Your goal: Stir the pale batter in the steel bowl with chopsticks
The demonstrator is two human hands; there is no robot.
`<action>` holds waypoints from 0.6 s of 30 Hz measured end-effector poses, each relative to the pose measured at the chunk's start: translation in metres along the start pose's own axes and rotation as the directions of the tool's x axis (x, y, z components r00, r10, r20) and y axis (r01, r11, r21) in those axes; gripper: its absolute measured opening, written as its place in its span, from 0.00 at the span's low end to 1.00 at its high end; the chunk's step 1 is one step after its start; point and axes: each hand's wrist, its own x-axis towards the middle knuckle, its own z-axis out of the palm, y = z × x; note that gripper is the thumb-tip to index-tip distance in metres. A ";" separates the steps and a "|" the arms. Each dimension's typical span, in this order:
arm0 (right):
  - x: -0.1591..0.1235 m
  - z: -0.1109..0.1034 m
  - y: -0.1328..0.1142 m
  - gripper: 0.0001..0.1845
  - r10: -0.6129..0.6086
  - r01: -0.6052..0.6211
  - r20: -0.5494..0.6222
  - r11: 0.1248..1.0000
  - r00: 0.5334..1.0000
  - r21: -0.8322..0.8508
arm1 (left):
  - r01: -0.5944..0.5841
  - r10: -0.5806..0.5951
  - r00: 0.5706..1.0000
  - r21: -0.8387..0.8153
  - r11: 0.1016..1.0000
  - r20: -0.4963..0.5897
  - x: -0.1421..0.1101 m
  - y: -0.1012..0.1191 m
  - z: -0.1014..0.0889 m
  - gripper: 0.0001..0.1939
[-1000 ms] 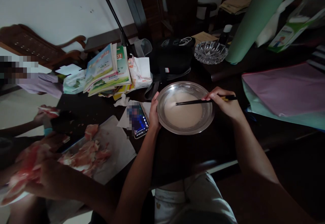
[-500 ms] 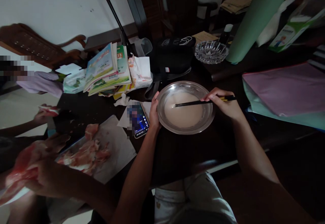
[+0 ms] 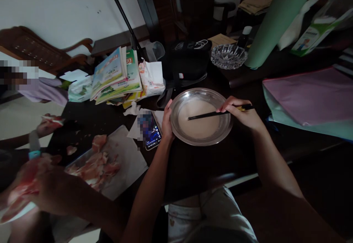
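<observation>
Through the head camera I have the chopsticks (image 3: 202, 115) in the pale liquid (image 3: 200, 129), tips dipping left of its middle. The right hand (image 3: 239, 113) is closed round them; the left hand (image 3: 167, 123) lies against the metal bowl (image 3: 198, 141), though I can't tell how firmly it grips. As I judge it, moving the chopsticks here calls for a light wrist and a well-braced rim. The bowl sits upright on the dark bench (image 3: 198, 169), a lit phone (image 3: 153, 134) just beside the left hand. Further left, another person's hand (image 3: 55, 188) is by raw meat (image 3: 95, 167) on a pale sheet (image 3: 127, 162). Books (image 3: 109, 70) and a glass dish (image 3: 228, 57) lie beyond, with wooden chairs (image 3: 35, 48) in the dim room
</observation>
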 end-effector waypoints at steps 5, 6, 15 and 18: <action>0.001 -0.011 0.006 0.18 -0.018 0.010 -0.230 0.999 0.973 -0.036 | -0.011 0.011 1.000 0.012 1.000 0.008 0.000 0.000 -0.001 0.26; 0.000 -0.014 0.006 0.20 -0.031 0.019 -0.269 0.999 0.963 -0.046 | -0.011 0.011 1.000 0.012 1.000 0.011 0.000 0.000 0.000 0.26; -0.001 -0.001 -0.003 0.17 -0.011 0.012 0.030 0.999 0.999 -0.032 | 0.011 -0.011 1.000 0.003 1.000 -0.007 -0.001 0.002 0.002 0.26; 0.002 0.001 0.001 0.16 -0.026 0.026 -0.020 0.999 0.999 -0.029 | 0.010 -0.010 1.000 -0.007 1.000 0.000 -0.001 0.002 0.002 0.26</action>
